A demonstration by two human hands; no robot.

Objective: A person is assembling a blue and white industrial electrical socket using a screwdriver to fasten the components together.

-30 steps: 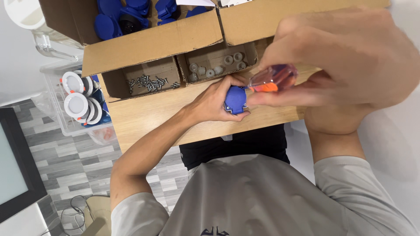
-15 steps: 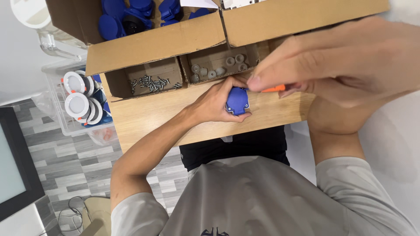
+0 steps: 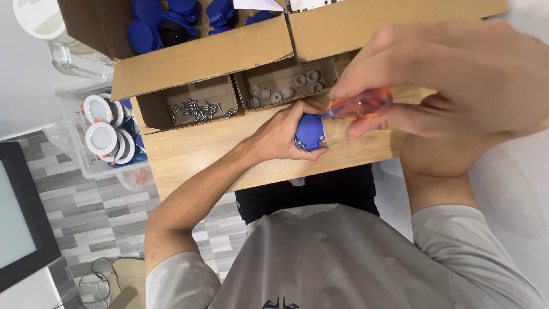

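Centrally, left hand (image 3: 280, 134) clamped blue part (image 3: 310, 132) on table (image 3: 189, 154). Right hand (image 3: 452, 86) gripped orange screwdriver (image 3: 360, 104), shaft slanting down-left, tip at part's top edge; right hand nearer camera.

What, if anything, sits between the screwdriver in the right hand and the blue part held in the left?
Nothing visible does. The orange-handled screwdriver in the right hand reaches straight to the blue part, which the left hand holds on the wooden table. The tip itself is too small to make out.
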